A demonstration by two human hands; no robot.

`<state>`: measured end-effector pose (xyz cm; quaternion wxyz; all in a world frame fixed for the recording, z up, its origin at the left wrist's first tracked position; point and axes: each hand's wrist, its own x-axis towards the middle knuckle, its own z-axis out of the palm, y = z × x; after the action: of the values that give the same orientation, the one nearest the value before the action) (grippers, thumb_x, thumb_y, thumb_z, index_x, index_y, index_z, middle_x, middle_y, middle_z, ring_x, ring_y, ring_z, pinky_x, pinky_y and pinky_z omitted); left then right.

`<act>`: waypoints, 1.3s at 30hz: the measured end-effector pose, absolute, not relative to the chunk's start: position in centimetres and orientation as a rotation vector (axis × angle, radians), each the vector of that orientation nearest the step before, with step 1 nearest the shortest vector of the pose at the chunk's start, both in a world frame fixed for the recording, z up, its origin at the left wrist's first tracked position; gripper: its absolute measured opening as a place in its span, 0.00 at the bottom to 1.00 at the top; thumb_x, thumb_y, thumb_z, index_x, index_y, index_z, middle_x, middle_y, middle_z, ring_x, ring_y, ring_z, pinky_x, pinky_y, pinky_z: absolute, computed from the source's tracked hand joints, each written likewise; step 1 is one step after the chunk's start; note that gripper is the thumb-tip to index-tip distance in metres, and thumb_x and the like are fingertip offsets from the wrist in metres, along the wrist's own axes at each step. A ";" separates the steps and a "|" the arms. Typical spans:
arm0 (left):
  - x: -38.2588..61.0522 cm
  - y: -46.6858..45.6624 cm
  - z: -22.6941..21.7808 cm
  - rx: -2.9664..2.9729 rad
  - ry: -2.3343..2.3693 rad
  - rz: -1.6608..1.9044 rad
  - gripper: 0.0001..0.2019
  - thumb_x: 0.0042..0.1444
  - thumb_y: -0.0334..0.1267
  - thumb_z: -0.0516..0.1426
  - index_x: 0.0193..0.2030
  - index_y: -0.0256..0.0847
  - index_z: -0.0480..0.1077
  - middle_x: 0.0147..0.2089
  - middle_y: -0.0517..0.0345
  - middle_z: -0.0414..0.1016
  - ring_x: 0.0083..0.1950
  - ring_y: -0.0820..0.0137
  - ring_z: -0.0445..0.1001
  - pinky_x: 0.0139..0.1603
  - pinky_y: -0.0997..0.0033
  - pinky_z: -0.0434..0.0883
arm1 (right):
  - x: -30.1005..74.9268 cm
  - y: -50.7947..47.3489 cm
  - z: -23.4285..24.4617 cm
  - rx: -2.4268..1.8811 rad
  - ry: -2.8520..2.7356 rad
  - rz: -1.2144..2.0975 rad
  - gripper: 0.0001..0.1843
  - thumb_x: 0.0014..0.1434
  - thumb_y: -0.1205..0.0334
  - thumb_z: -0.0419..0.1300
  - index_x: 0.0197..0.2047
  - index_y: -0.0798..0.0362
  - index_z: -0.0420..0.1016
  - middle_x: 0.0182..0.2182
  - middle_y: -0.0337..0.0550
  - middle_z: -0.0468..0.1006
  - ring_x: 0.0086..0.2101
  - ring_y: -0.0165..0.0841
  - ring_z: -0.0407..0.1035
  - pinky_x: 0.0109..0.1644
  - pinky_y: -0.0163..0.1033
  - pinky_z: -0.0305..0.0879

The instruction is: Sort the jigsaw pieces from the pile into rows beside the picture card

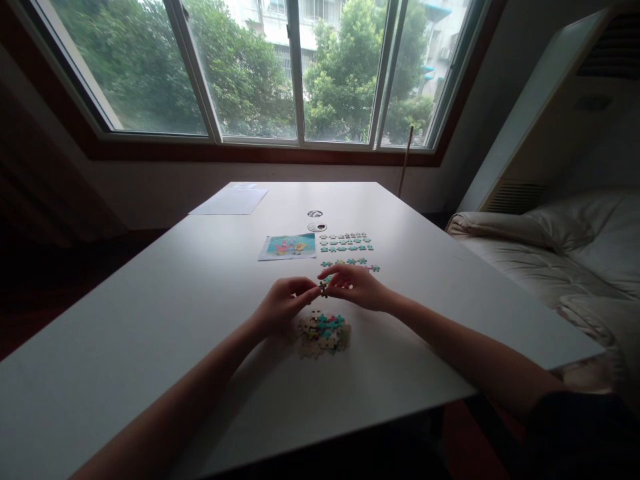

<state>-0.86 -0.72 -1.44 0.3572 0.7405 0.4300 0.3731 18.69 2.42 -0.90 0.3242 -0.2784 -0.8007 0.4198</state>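
Note:
Over the white table [150, 320], my left hand [283, 303] and my right hand [356, 285] meet fingertip to fingertip. Both pinch a small dark jigsaw piece [323, 288] between them. Just below the hands lies a loose pile of jigsaw pieces [323, 331], teal, pink and tan. Beyond the right hand, rows of sorted pieces [346, 243] are laid flat on the table. To their left lies a colourful cartoon picture card [289, 246].
Two small round objects [316, 221] lie past the card, and a sheet of paper [231, 199] rests at the far left of the table. A cushioned white sofa [560, 247] stands at the right. Large windows fill the far wall.

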 end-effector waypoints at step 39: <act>-0.7 -0.2 -1.9 1.726 1.218 1.028 0.11 0.51 0.43 0.53 0.29 0.36 0.67 0.20 0.64 0.64 0.21 0.77 0.58 0.22 0.77 0.58 | 19.6 2.4 -0.7 -0.626 -2.391 0.092 0.06 0.57 0.63 0.54 0.33 0.53 0.71 0.28 0.39 0.74 0.26 0.24 0.64 0.33 0.31 0.59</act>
<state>-0.70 -0.24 -1.86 0.3859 0.6778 0.4783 0.4037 19.57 2.40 -0.73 0.3280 -0.2392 -0.9132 0.0351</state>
